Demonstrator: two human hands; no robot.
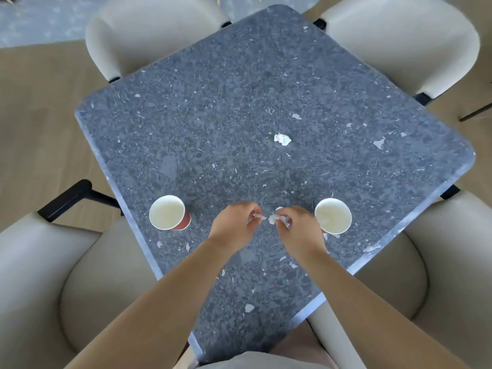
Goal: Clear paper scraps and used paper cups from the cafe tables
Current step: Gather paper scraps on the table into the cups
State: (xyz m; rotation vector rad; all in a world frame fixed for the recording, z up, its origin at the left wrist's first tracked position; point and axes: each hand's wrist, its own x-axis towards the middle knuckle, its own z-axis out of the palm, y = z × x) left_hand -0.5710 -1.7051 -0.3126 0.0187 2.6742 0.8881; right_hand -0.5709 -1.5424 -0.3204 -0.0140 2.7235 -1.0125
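Observation:
Two red paper cups with white insides stand upright on the dark speckled table (pixel 239 83): one near the left edge (pixel 168 213), one toward the right (pixel 333 216). Between them, my left hand (pixel 234 225) pinches a small white paper scrap (pixel 259 216), and my right hand (pixel 298 227) pinches another white scrap (pixel 273 219). The two hands are close together, just above the tabletop. A crumpled white paper scrap (pixel 282 139) lies alone near the table's middle, beyond both hands.
Four cream upholstered chairs ring the table: far left (pixel 149 30), far right (pixel 399 41), near left (pixel 53 275) and near right (pixel 439 262). The near-left chair's black arm (pixel 66 198) juts out by the table's left edge. Wooden floor lies around.

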